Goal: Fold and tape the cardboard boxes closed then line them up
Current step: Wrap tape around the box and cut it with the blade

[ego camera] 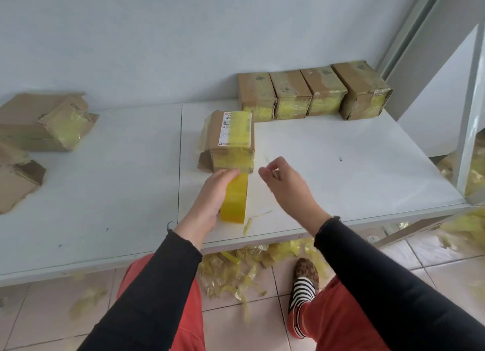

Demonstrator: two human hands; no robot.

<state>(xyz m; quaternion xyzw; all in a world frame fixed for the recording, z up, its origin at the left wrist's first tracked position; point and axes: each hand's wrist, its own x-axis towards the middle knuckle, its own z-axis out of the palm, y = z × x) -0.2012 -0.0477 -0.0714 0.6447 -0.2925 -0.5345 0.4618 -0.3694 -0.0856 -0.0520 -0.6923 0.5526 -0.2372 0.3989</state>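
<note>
Holding one tape roll (pixel 234 198) in left hand (pixel 214 193) grip; right hand (pixel 284 184) loose, empty; four boxes (pixel 312 92) lined.

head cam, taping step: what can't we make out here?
- Tape roll: its left face, hidden by the left hand.
- Right hand: motion-blurred; whether its fingers pinch anything.
- Label on the nearest box: print too small.
- Flattened boxes: cut by the left edge.

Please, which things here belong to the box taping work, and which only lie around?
For the job:
tape roll, held by left hand
box being taped
row of taped boxes
unfolded boxes

Lying about:
tape scraps on floor
</note>
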